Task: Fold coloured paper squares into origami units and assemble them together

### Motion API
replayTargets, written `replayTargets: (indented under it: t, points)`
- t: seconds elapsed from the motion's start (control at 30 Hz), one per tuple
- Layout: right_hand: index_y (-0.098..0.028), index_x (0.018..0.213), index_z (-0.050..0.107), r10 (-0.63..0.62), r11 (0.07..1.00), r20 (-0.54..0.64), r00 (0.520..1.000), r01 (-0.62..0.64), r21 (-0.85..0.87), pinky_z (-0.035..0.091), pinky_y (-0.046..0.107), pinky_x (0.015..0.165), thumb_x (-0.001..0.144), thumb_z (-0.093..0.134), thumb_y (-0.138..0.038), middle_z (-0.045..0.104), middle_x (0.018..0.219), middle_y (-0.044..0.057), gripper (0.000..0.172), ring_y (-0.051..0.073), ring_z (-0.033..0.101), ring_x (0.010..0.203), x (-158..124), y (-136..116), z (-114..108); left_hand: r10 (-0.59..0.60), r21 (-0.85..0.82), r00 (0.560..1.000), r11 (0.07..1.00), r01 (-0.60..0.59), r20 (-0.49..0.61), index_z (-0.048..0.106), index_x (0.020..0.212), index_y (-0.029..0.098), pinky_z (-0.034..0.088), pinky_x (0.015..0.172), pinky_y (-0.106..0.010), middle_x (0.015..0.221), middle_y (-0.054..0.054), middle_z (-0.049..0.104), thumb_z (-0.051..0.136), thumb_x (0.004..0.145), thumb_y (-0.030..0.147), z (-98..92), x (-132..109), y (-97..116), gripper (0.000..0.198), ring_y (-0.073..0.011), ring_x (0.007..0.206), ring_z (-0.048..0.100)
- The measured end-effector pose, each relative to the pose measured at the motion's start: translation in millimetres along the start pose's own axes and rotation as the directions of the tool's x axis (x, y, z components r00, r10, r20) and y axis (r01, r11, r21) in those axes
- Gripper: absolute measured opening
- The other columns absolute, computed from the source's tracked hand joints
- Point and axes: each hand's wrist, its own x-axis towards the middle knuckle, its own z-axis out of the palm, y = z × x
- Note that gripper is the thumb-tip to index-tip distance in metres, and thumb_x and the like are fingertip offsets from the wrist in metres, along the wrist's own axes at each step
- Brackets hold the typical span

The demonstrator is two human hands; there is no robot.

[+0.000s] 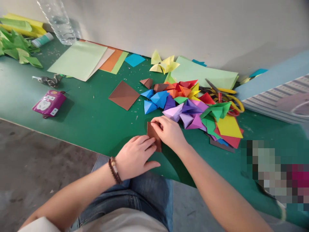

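Observation:
A folded brown paper (152, 132) lies on the green table (91, 116) near its front edge. My left hand (135, 156) lies flat on the paper's lower part, fingers stretched out, a bead bracelet on the wrist. My right hand (169, 130) presses down on the paper's upper edge with curled fingers. Just beyond my right hand sits a pile of folded coloured paper pieces (190, 106), blue, purple, orange, green and red. A flat brown paper square (124, 95) lies further left.
Sheets of light green and orange paper (82, 59) lie at the back, next to a clear plastic bottle (58, 21). Yellow-handled scissors (227, 96) rest by the pile. A purple packet (49, 103), metal scissors (48, 80) and green folded scraps (16, 46) sit at the left.

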Motion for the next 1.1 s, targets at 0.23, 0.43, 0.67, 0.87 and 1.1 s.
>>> replayTargets:
  t: [0.23, 0.43, 0.67, 0.87, 1.1]
  points:
    - [-0.019, 0.089, 0.064, -0.005, 1.0, -0.002, 1.0, 0.005, 0.013, 0.044, 0.029, 0.065, 0.088, 0.052, -0.022, 0.067, 0.085, 0.004, 0.013, 0.016, 0.058, 0.066, 0.7, 1.3, 1.0, 0.257, -0.081, 0.957, 0.966, -0.247, 0.137, 0.062, 0.121, 0.03, 0.027, 0.113, -0.051, 0.139, -0.008, 0.05, 0.044, 0.092, 0.052, -16.2, 12.0, -44.7, 0.041, -0.0291, 0.139, 0.033]
    - [-0.018, 0.09, 0.064, -0.012, 1.0, 0.0, 1.0, 0.012, 0.027, 0.045, 0.03, 0.067, 0.088, 0.052, -0.021, 0.067, 0.085, 0.005, 0.012, 0.017, 0.058, 0.067, 0.8, 1.1, -0.4, 0.251, -0.083, 0.955, 0.967, -0.241, 0.156, 0.061, 0.122, 0.031, 0.028, 0.113, -0.05, 0.143, -0.01, 0.046, 0.043, 0.095, 0.039, -17.9, 12.9, -47.2, 0.034, -0.0269, 0.14, 0.033]
    - [-0.018, 0.089, 0.062, -0.018, 0.999, -0.006, 1.0, 0.018, 0.039, 0.048, 0.031, 0.069, 0.088, 0.051, -0.022, 0.067, 0.083, 0.005, 0.012, 0.019, 0.06, 0.072, 0.8, -0.7, 0.0, 0.18, -0.153, 0.972, 0.976, -0.157, 0.151, 0.044, 0.138, 0.02, 0.024, 0.116, -0.043, 0.144, -0.007, 0.048, 0.045, 0.09, 0.021, -16.5, 13.1, -46.0, 0.048, -0.0208, 0.14, 0.033]
    - [-0.018, 0.113, 0.056, 0.062, 0.998, -0.049, 0.997, -0.061, 0.027, 0.05, 0.032, 0.068, 0.087, 0.053, -0.033, 0.06, 0.109, 0.011, 0.03, 0.015, 0.058, 0.065, -13.5, -7.8, -14.6, 0.18, -0.19, 0.978, 0.969, -0.157, 0.107, 0.052, 0.13, 0.016, 0.026, 0.115, -0.042, 0.14, -0.008, 0.052, 0.046, 0.088, 0.02, -15.5, 13.4, -45.1, 0.043, -0.022, 0.138, 0.037]
    - [-0.022, 0.098, 0.049, 0.286, 0.956, 0.067, 0.956, -0.28, -0.089, 0.038, 0.026, 0.047, 0.086, 0.054, -0.046, 0.062, 0.063, -0.002, 0.028, 0.017, 0.06, 0.051, -65.2, -32.5, -32.7, 0.211, -0.188, 0.974, 0.963, -0.193, 0.083, 0.057, 0.125, 0.016, 0.027, 0.115, -0.044, 0.139, -0.009, 0.053, 0.045, 0.089, 0.02, -12.8, 11.6, -46.7, 0.038, -0.022, 0.138, 0.037]
